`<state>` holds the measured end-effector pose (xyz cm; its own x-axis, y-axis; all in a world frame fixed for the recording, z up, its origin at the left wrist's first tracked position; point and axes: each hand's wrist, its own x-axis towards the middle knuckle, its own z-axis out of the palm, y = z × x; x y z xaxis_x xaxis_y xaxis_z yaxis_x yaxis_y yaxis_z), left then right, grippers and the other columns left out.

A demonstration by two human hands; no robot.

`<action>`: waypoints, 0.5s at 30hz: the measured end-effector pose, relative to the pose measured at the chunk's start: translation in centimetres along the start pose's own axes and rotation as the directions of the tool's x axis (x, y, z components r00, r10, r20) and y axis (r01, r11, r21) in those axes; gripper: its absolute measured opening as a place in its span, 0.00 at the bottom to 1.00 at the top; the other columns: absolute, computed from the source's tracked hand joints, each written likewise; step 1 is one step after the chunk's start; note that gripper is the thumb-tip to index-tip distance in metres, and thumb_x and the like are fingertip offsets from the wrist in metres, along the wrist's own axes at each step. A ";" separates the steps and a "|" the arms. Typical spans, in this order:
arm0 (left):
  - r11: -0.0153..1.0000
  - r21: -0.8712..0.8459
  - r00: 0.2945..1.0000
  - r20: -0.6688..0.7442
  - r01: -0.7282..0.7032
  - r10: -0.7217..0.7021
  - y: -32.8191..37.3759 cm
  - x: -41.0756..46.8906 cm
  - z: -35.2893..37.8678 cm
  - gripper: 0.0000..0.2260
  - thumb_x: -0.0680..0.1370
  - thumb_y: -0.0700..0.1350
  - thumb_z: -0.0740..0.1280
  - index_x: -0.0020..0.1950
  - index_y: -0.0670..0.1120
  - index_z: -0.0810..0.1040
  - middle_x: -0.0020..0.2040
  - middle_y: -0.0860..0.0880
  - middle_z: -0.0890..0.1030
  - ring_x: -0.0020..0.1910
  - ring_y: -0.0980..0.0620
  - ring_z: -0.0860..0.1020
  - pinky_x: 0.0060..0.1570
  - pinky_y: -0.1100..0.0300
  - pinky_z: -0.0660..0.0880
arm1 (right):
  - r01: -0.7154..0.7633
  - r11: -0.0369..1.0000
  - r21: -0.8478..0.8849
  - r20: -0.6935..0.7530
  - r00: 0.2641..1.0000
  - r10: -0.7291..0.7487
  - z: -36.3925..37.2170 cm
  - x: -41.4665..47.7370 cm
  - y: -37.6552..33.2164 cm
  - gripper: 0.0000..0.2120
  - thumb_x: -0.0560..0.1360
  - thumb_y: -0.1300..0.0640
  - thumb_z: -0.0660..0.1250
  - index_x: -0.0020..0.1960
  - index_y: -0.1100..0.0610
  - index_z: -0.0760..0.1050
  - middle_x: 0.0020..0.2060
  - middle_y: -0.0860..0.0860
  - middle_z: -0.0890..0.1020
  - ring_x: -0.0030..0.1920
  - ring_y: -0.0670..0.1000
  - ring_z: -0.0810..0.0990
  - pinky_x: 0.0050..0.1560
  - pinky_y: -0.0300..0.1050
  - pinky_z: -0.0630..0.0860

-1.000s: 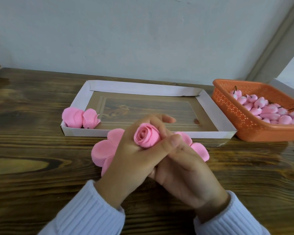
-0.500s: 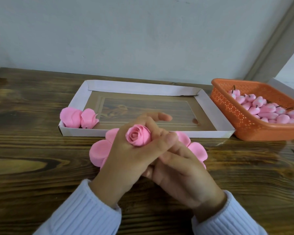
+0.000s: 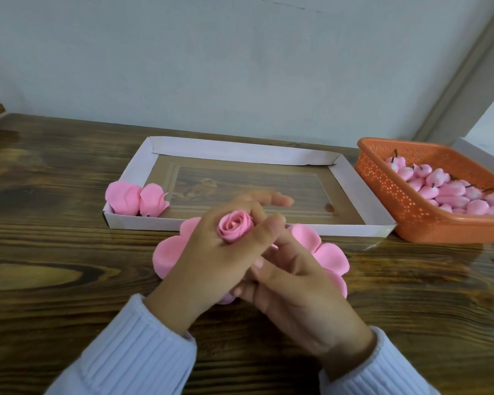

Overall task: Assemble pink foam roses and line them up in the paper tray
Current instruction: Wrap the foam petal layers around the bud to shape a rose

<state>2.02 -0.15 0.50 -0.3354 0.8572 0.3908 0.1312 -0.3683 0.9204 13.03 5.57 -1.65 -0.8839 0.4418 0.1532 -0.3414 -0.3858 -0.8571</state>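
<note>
Head view: left hand point(image 3: 211, 260) and right hand point(image 3: 303, 289) grip rosebud point(image 3: 234, 225) together.

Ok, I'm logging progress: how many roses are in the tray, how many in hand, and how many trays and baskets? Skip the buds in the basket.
Paper tray: 1
Orange basket: 1
Roses in the tray: 2
Rose in the left hand: 1
Total: 5
</note>
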 end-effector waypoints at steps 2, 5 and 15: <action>0.998 -0.038 0.998 0.032 0.047 -0.046 -0.2 -0.1 0.2 0.17 0.71 0.55 0.67 0.49 0.42 0.78 0.57 0.55 0.83 0.55 0.54 0.82 0.48 0.58 0.79 | 0.019 1.000 -0.003 -0.033 0.999 -0.019 0.0 0.1 0.2 0.17 0.71 0.57 0.70 0.60 0.53 0.78 0.49 0.55 0.81 0.45 0.53 0.77 0.47 0.50 0.73; 0.995 -0.103 1.000 -0.008 0.006 -0.007 -0.2 -0.3 0.6 0.19 0.71 0.48 0.72 0.59 0.48 0.72 0.56 0.53 0.83 0.55 0.52 0.82 0.48 0.59 0.80 | 0.029 0.997 0.067 -0.043 0.999 -0.026 0.0 0.1 0.2 0.17 0.73 0.54 0.71 0.60 0.58 0.78 0.52 0.58 0.80 0.51 0.57 0.76 0.52 0.55 0.70; 0.968 -0.249 0.998 -0.042 0.024 -0.036 -0.6 -0.4 0.3 0.14 0.67 0.48 0.73 0.45 0.43 0.72 0.48 0.40 0.84 0.40 0.40 0.84 0.35 0.51 0.80 | -0.036 0.975 0.218 0.010 0.999 0.034 0.2 0.4 -0.2 0.23 0.73 0.46 0.68 0.61 0.59 0.75 0.61 0.66 0.69 0.52 0.58 0.70 0.48 0.52 0.64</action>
<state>2.38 -0.13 -0.24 -0.3790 0.8539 0.3568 -0.1137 -0.4256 0.8977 12.68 5.68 -1.31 -0.8982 0.4205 0.1283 -0.3711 -0.5685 -0.7342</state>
